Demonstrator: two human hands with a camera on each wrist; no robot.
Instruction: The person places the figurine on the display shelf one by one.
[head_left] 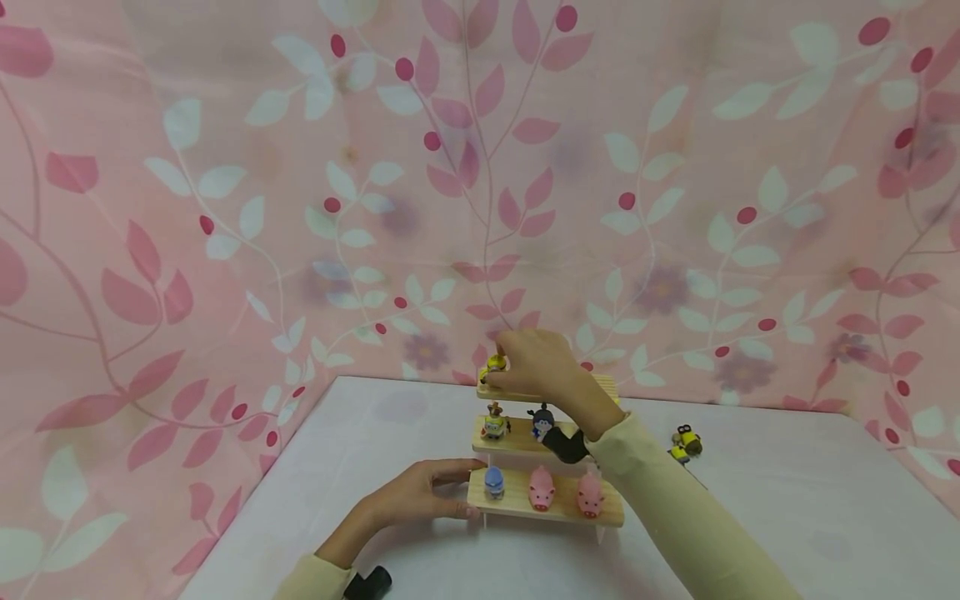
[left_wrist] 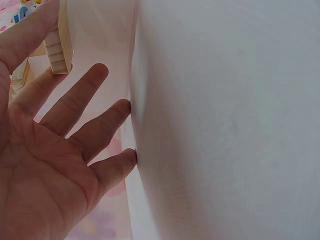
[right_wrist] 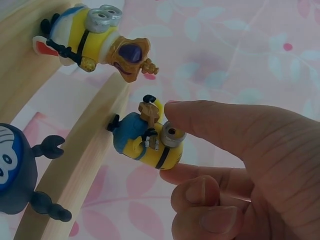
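My right hand (head_left: 542,363) is at the left end of the top tier of a three-tier wooden display stand (head_left: 517,510). Its thumb and index finger pinch a small yellow minion figurine (right_wrist: 150,142) in blue overalls, whose feet are right at the wooden shelf edge in the right wrist view. My left hand (head_left: 417,490) grips the left end of the bottom tier between thumb and index finger, its other fingers spread near the white table. Close to that hand stands a blue figurine (head_left: 493,483) on the bottom tier.
Two pink pigs (head_left: 542,490) share the bottom tier. On the middle tier are a minion with a golden-brown hat (head_left: 494,423) and a dark blue figurine (head_left: 542,422). More yellow figurines (head_left: 686,440) lie on the white table (head_left: 787,500) at right. A floral cloth (head_left: 480,167) hangs behind.
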